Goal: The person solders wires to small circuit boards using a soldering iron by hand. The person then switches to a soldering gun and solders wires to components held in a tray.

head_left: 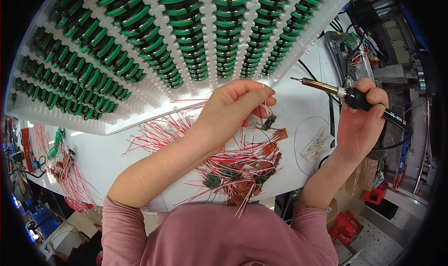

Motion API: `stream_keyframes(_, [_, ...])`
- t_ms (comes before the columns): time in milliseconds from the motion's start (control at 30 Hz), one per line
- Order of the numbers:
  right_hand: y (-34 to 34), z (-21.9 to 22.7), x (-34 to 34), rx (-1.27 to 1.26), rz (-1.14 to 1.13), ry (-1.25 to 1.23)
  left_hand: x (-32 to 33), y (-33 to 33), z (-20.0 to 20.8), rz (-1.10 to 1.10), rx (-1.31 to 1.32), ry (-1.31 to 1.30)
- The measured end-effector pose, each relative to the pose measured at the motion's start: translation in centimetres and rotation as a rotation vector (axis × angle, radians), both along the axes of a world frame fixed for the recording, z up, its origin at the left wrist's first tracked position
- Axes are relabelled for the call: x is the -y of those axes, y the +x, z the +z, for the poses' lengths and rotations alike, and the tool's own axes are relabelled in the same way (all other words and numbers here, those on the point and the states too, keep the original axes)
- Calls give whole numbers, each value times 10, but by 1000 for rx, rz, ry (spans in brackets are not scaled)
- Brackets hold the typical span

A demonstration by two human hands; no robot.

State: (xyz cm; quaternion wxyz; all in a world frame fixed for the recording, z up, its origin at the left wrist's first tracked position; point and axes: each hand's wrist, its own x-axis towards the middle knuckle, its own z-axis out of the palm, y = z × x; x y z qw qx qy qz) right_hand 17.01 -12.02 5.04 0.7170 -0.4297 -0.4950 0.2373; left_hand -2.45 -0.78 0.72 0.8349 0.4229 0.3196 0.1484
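My left hand [238,102] is closed in a pinch on thin red and white wires over the middle of the table. From those wires a small green circuit board [269,122] hangs just below my fingers. Off to the right, my right hand [361,112] is wrapped round a soldering iron [357,99], whose metal tip points left toward my left hand without touching it. Beneath my left forearm lies a pile of red and white wires [224,161], with green and brown circuit boards [245,187] mixed in at its near side.
Across the back stands a large white foam tray [135,119] with rows of green ring-shaped boards [186,37]. More wired parts [70,172] hang at the table's left edge. At right are a crumpled pad [317,144], black cables, a cluttered grey tray [347,56] and red stools [346,226].
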Motion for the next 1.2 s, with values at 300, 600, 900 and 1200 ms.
stream_keyframes(300, [-19, -5, -13, 186, -146, -13, -1, 2, 1, -17, -3, -8])
stream_keyframes(600, [-35, -6, -24, 324, -204, -29, -9, 0, 0, -116, -51, -32])
stream_keyframes(900, [-33, -10, -29, 360, -194, -16, -6, 2, -3, -98, -12, 35])
stream_keyframes(1200, [-35, -8, -30, 375, -185, -21, -8, 3, -3, -87, -13, 2])
